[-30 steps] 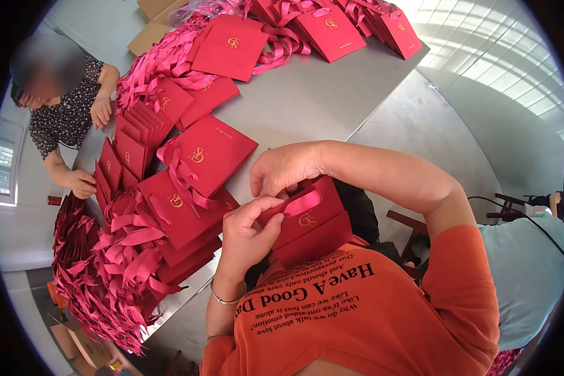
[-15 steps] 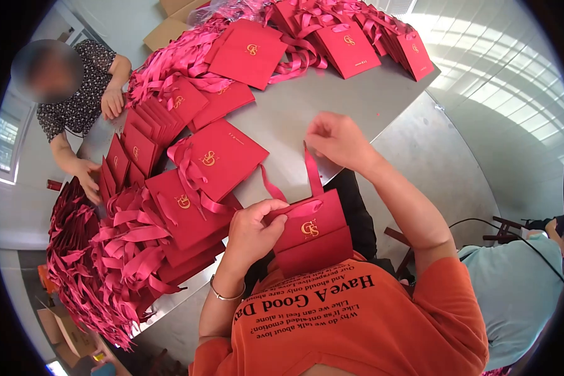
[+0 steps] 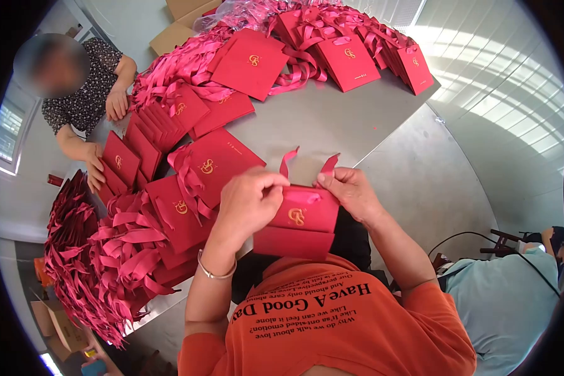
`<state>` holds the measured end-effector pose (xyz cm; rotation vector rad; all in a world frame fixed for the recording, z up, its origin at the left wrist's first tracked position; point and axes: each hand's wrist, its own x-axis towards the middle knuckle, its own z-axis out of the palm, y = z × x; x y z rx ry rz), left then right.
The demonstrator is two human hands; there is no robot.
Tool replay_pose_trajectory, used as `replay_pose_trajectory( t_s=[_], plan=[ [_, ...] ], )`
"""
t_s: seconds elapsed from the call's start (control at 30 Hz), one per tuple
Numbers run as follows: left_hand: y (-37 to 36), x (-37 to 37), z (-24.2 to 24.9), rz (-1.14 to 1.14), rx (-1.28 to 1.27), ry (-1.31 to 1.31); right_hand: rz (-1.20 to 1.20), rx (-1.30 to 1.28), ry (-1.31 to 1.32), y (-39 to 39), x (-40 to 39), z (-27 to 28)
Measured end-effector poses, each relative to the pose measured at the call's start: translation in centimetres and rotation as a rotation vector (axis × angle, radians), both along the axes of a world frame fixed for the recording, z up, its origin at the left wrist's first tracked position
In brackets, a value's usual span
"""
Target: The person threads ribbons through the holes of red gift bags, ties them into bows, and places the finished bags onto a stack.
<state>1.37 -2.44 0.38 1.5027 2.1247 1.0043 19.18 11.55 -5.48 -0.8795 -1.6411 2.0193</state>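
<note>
Left hand reached forward, elbow bent, silver metal bangle at the wrist, back of the hand toward the camera; its thumb and index were pinched together at the upper left corner of a deep-red paper gift bag, the exact contact partly hidden. Right hand came in from the other side, forearm angled inward, its grip clamped on a dark-pink satin ribbon at the upper right corner. Another ribbon end stood up beside the left fingertips. Bag was held over the lap, between the orange printed T-shirt and the grey metal bench; ribbon edge pointed forward to the bench, opposite edge to the chest, gold monogram facing up. A crosswise edge divided the face; long axis hard to tell, visible part about as wide as tall. Flat red bag lay on the bench just beyond the left hand, heaped ribboned bags to its left. Across, a co-worker in a dark patterned top had one hand at upright red bags.
</note>
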Motion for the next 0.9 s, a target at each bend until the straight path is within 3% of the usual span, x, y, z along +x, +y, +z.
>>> replay_pose_trajectory(
  t_s=[0.03,0.07,0.1,0.13,0.2,0.33,0.43,0.5,0.57,0.63,0.67,0.73,0.77,0.83,0.9],
  plan=[
    [0.5,-0.1,0.3,0.007,-0.043,0.070,0.001,0.000,-0.001,0.3,-0.5,-0.4],
    [0.7,0.4,0.1,0.008,-0.041,0.070,-0.052,0.251,-0.111,0.8,-1.0,-1.2],
    [1.2,1.3,-0.3,0.062,0.058,0.286,-0.107,0.504,-0.218,1.2,-1.3,-1.5],
    [1.6,2.3,-0.6,0.116,0.158,0.503,-0.108,0.508,-0.216,1.2,-1.3,-1.5],
    [0.4,4.9,-2.1,0.053,0.079,0.478,-0.147,0.859,-0.306,1.4,-1.3,-1.4],
    [-1.0,6.3,-6.6,-0.032,0.001,0.551,-0.153,0.810,-0.312,2.7,-1.0,-1.7],
    [-1.6,5.5,-7.5,-0.095,-0.004,0.539,-0.133,0.601,-0.363,4.8,-1.7,-1.3],
    [-2.0,5.3,-7.4,-0.100,-0.008,0.526,-0.240,1.049,-0.416,6.0,-2.3,-0.1],
    [-2.2,5.2,-7.3,-0.121,-0.016,0.524,-0.189,0.977,-0.550,7.4,-3.0,0.6],
    [-2.1,5.2,-7.1,-0.107,-0.019,0.514,-0.330,1.229,-0.326,8.2,-4.2,1.1],
    [-2.1,5.3,-7.1,-0.112,-0.031,0.509,-0.323,1.233,-0.328,8.5,-4.9,1.0],
    [-2.1,5.2,-7.0,-0.108,-0.033,0.495,-0.041,1.486,-0.013,9.0,-6.3,0.5],
    [-2.1,5.2,-6.8,-0.110,-0.035,0.489,-0.040,1.486,-0.017,9.3,-6.8,0.4],
    [-2.0,5.2,-6.5,-0.112,-0.034,0.475,0.346,1.524,-0.042,9.8,-7.4,0.3],
    [-2.1,5.0,-6.4,-0.120,-0.033,0.460,0.428,1.571,-0.110,10.6,-7.1,0.4]
  ],
)
